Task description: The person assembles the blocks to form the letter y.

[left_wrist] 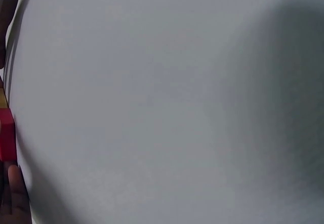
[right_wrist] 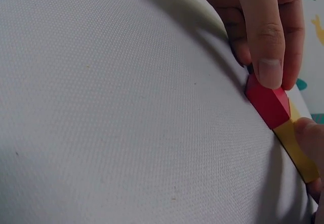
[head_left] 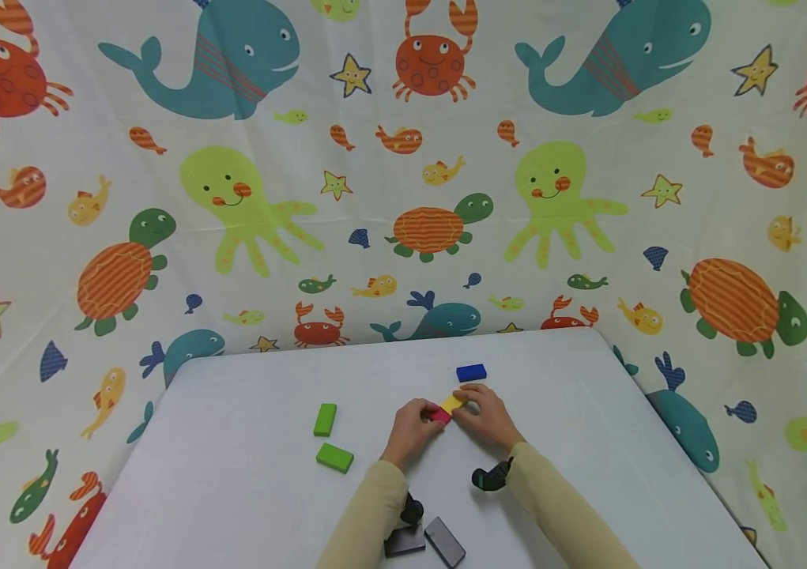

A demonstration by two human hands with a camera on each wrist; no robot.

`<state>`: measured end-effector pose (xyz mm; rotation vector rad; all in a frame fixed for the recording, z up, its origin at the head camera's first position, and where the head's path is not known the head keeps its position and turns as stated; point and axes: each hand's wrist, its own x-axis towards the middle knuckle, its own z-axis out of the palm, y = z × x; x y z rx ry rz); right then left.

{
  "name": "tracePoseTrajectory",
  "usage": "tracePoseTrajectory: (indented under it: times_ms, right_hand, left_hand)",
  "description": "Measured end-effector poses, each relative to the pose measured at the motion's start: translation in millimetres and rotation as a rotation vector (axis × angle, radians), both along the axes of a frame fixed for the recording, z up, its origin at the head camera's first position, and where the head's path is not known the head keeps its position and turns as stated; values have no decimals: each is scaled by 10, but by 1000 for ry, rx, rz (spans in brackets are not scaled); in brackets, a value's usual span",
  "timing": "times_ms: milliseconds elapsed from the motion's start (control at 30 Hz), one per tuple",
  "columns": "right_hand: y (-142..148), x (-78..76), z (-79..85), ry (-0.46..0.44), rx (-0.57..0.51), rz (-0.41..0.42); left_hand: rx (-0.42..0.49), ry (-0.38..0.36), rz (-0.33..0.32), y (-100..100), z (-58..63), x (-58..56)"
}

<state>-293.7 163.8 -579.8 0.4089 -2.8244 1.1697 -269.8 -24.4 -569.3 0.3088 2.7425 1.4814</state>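
Observation:
My left hand (head_left: 413,431) pinches a red block (head_left: 440,416) between thumb and fingers. In my right hand (head_left: 490,416) is a yellow block (head_left: 453,404), gripped at its far end. The two blocks meet end to end on the white table, as the right wrist view shows with the red block (right_wrist: 268,102) against the yellow block (right_wrist: 298,150). Only a sliver of the red block (left_wrist: 7,135) and some fingertips (left_wrist: 16,183) appear at the left edge of the left wrist view.
A blue block (head_left: 471,372) lies just beyond my right hand. Two green blocks (head_left: 326,420) are to the left. Near my left forearm lie two grey blocks (head_left: 445,542), one partly covered by the wrist camera. A patterned sea-animal curtain (head_left: 375,174) hangs behind the table (head_left: 232,474).

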Motion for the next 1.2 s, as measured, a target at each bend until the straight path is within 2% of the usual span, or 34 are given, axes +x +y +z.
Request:
tracePoseTrajectory:
  times_ms: [400,667,767,967,1200]
  right_hand:
    - [3,-18,21,-10,-10,-16]
    - [101,-132,118,-10,-92,-198]
    - [168,-199,114,-8,-115,-238]
    - [225,-305,96,-48,-139,-230]
    - [151,-311,171,-121,-131,-239]
  left_hand:
    - [-15,-26,1,-11,3,7]
    - [-6,-31,0,-4,2,11]
    - [-6,-19,-3,-1,2,19]
    - [-24,4,-12,-2,-1,18]
    - [-19,13,-3,7,10,25]
